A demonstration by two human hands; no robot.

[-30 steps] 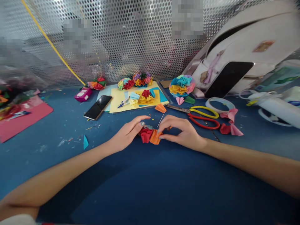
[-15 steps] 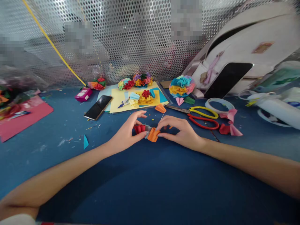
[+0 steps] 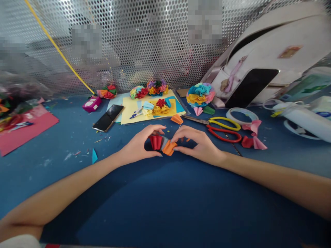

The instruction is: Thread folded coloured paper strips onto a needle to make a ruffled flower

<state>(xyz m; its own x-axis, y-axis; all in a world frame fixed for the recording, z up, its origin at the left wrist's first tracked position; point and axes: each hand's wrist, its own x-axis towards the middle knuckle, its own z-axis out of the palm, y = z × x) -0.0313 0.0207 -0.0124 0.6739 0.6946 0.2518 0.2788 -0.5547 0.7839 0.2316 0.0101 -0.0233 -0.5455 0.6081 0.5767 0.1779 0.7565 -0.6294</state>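
Both my hands hold a small pleated paper flower piece [image 3: 162,145] between their fingertips, just above the blue mat. Its red folds are at my left hand [image 3: 138,144], and its orange folds are at my right hand [image 3: 199,144]. A grey or pale band shows between the colours. Just beyond my right fingers stands a thin pin, mostly hidden, under a small orange paper fan [image 3: 177,119]. A yellow card [image 3: 134,112] with pleated paper pieces lies farther ahead.
Yellow-handled scissors [image 3: 224,124] and red-handled scissors [image 3: 223,135] lie to the right, near a tape roll [image 3: 239,115] and pink paper scraps [image 3: 253,142]. A phone [image 3: 107,118], finished paper flowers [image 3: 200,94], a white backpack [image 3: 269,55] and a perforated metal screen [image 3: 144,41] surround the work area.
The paper piece has turned and opened, with its red folds standing more upright and apart from the orange. My fingers have shifted around it, and my right hand now covers more of the pin.
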